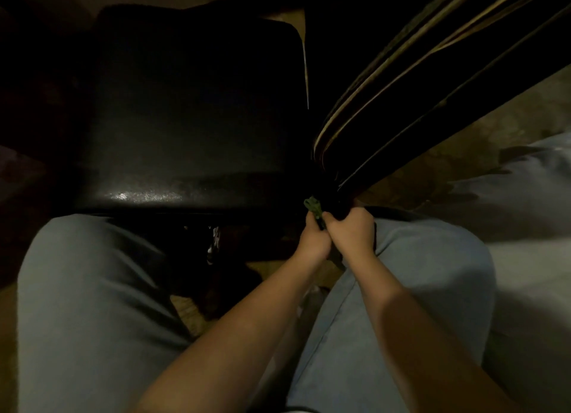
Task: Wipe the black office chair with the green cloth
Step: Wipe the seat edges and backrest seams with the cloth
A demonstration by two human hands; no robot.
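L hand [313, 241] & R hand [350, 231] touch, fingers curled: L grips the green cloth [313, 205], likely soft & light, best bunched in the palm, R grips a dark striped thing [401, 109], by the near right corner of the black office chair [191, 119].

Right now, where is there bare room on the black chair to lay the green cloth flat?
The black padded seat looks bare from its shiny front edge to its back rim. The right front corner is crowded: the left hand grips the small green cloth, the right hand the dark striped fabric.
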